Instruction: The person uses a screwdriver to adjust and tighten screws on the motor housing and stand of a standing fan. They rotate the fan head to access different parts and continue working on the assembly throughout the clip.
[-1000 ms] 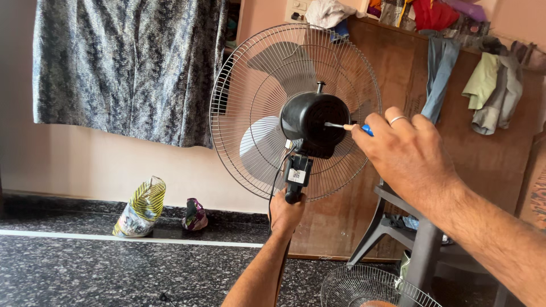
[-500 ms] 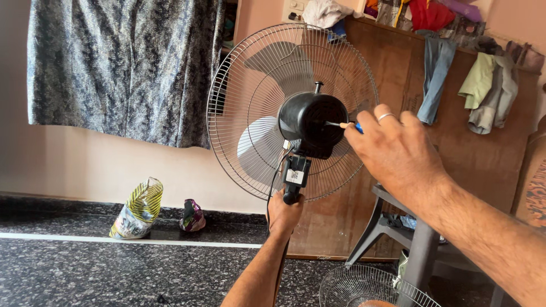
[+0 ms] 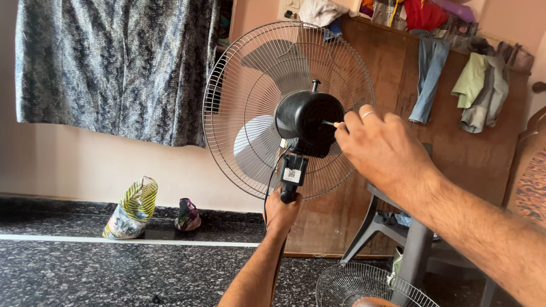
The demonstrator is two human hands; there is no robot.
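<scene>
Left hand (image 3: 282, 207) gripped fan (image 3: 288, 108) neck; right hand (image 3: 382, 149) pinched screwdriver (image 3: 330, 123), tip now pushed closer into motor housing (image 3: 310, 118), handle hidden.

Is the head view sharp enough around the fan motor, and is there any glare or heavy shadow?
Head view: even, soft daylight, no glare; the black motor housing and screwdriver tip are sharp; the right hand is crisp, the left hand on the fan neck slightly shaded; the forearm looms large at the frame edge.

left hand (image 3: 282, 209) grips fan neck (image 3: 290, 181) | right hand (image 3: 382, 149) holds screwdriver (image 3: 331, 123) at motor housing (image 3: 310, 118)
</scene>
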